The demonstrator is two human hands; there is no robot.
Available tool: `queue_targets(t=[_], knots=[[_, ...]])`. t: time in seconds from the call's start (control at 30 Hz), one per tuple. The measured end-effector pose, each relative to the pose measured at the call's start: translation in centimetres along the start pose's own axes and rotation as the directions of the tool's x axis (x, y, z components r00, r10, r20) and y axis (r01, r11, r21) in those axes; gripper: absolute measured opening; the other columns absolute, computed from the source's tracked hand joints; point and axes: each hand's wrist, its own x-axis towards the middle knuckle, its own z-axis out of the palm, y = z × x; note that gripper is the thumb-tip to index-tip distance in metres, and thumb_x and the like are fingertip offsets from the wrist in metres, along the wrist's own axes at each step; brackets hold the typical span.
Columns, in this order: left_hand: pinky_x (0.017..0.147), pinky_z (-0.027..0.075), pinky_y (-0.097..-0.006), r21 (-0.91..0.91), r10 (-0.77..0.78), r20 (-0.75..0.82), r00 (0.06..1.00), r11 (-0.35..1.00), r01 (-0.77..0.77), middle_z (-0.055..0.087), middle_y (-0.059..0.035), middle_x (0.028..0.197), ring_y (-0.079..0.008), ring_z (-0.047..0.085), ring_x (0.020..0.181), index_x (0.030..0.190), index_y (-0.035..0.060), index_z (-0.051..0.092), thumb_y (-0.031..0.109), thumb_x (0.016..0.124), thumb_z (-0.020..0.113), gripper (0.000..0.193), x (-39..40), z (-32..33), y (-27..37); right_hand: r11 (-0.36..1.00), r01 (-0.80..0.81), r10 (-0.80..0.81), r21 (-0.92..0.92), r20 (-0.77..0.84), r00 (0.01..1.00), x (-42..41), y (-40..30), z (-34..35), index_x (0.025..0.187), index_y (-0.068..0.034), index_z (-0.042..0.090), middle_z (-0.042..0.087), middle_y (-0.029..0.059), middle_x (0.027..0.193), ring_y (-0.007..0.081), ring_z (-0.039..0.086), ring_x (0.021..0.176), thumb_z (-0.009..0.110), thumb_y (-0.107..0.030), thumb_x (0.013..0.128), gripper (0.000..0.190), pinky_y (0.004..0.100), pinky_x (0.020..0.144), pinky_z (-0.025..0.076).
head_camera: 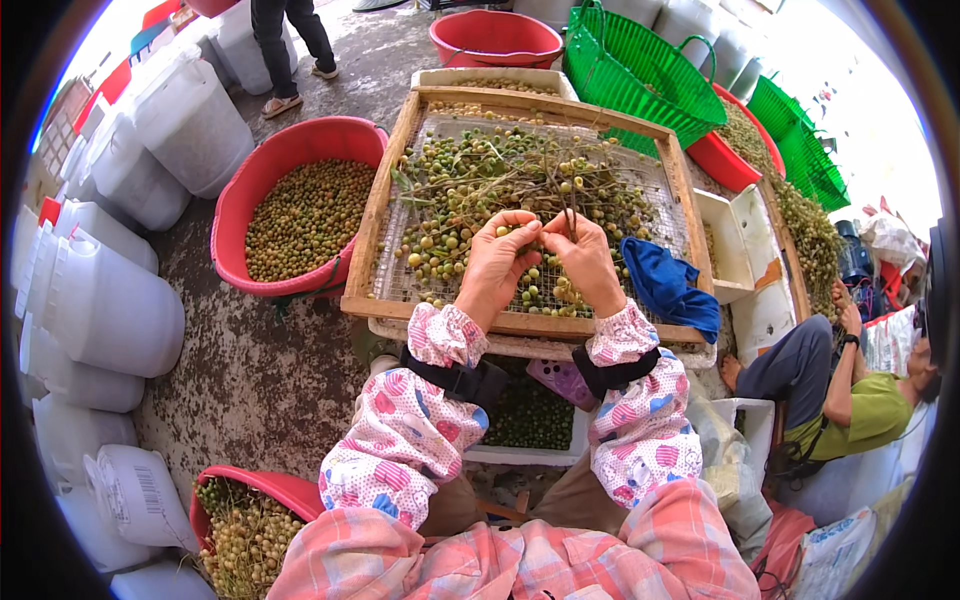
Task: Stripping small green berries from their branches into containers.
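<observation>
A wooden-framed wire-mesh sieve (pixel 384 191) lies before me, heaped with stemmed clusters of small round green and yellow fruits (pixel 442 251). Over its near half, my left hand (pixel 496 262) has thumb and forefinger pinched together at a few fruits, with its other fingers curled. My right hand (pixel 587 259) grips a thin brown twig (pixel 568 199) that rises from the pile. The two hands' fingertips nearly meet, and what lies between them is partly hidden. A crumpled blue cloth (pixel 664 285) hangs over the sieve's near right corner.
A red tub (pixel 225 225) of loose fruits stands left; another red tub (pixel 262 487) sits lower left. Green baskets (pixel 637 82) are beyond the sieve. Under my forearms is a white foam box (pixel 517 454) of dark green fruits. White buckets (pixel 112 307) line the left; a person (pixel 862 405) sits right.
</observation>
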Motion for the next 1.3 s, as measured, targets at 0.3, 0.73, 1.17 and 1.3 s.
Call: queue_targets(t=[0.3, 0.73, 1.17, 1.3], knots=[[0.080, 0.041, -0.0242, 0.785, 0.398, 0.297, 0.868, 0.417, -0.459, 0.053, -0.0084, 0.109, -0.0135, 0.053, 0.093, 0.116, 0.0046, 0.048, 0.015, 0.078, 0.060, 0.042, 1.2, -0.4, -0.7, 0.539, -0.165, 0.285, 0.826, 0.006, 0.959, 1.2, -1.2, -4.8, 0.082, -0.007, 0.052, 0.048, -0.0007, 0.063, 0.0035, 0.036, 0.045, 0.053, -0.012, 0.084, 0.005, 0.0175, 0.033, 0.029], [0.055, 0.045, -0.0164, 0.386, -0.041, 0.145, 0.989, 0.922, -0.018, 0.061, -0.0025, 0.080, -0.0056, 0.056, 0.065, 0.100, 0.0053, 0.057, 0.013, 0.080, 0.059, 0.021, 1.0, 0.5, -1.8, 0.925, -0.101, 0.182, 0.365, -0.193, 0.964, 1.0, 1.0, -3.7, 0.088, -0.005, 0.053, 0.053, 0.0013, 0.077, 0.0087, 0.052, 0.074, 0.057, -0.020, 0.082, 0.016, 0.0225, 0.047, 0.043], [0.072, 0.049, -0.0265, -0.014, -0.007, 0.331, 0.943, 1.000, 0.012, 0.058, -0.0101, 0.096, -0.0114, 0.058, 0.080, 0.114, 0.0041, 0.049, 0.008, 0.086, 0.046, 0.028, 0.8, -0.3, 0.4, 0.882, -0.323, 0.371, 0.344, -0.081, 0.925, 0.6, 1.4, -7.6, 0.087, -0.007, 0.052, 0.060, 0.0047, 0.075, 0.0126, 0.060, 0.064, 0.051, -0.029, 0.085, 0.022, 0.0257, 0.047, 0.052], [0.094, 0.032, -0.0346, 0.679, 0.218, 0.424, 0.879, 0.566, -0.468, 0.041, -0.0165, 0.125, -0.0229, 0.041, 0.113, 0.118, 0.0120, 0.049, 0.011, 0.078, 0.055, 0.040, 1.1, -0.7, 0.6, 0.864, -0.302, 0.355, 0.403, -0.062, 0.933, 0.5, 0.3, -6.7, 0.087, -0.007, 0.053, 0.060, 0.0046, 0.074, 0.0127, 0.060, 0.064, 0.053, -0.028, 0.084, 0.021, 0.0267, 0.048, 0.052]])
